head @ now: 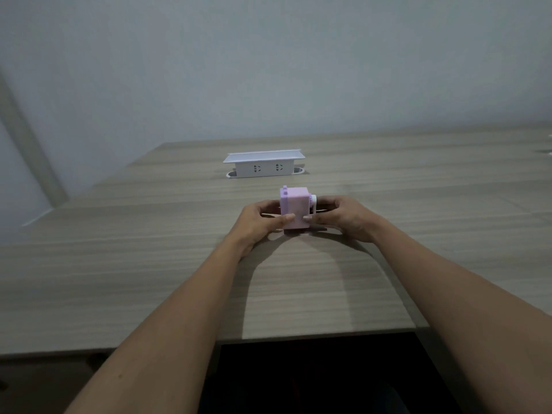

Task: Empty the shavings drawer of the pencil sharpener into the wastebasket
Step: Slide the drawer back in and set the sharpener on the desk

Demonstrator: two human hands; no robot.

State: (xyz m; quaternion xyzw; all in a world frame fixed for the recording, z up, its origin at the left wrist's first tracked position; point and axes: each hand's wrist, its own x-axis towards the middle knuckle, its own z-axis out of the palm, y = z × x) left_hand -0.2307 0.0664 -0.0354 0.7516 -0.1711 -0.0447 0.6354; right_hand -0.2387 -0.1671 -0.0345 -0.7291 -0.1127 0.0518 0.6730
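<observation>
A small pink pencil sharpener (294,204) stands upright on the wooden table (149,264), with a white crank hub on its right side. My left hand (261,224) grips its left side, thumb pressed on the front lower face. My right hand (343,218) holds its right side, thumb on the front and fingers behind near the crank. The shavings drawer sits flush in the body; its outline is too small to make out. No wastebasket is in view.
A white pop-up socket box (264,164) with its lid raised stands on the table behind the sharpener. The table's near edge runs across the lower frame, with dark space beneath it. A grey wall rises behind.
</observation>
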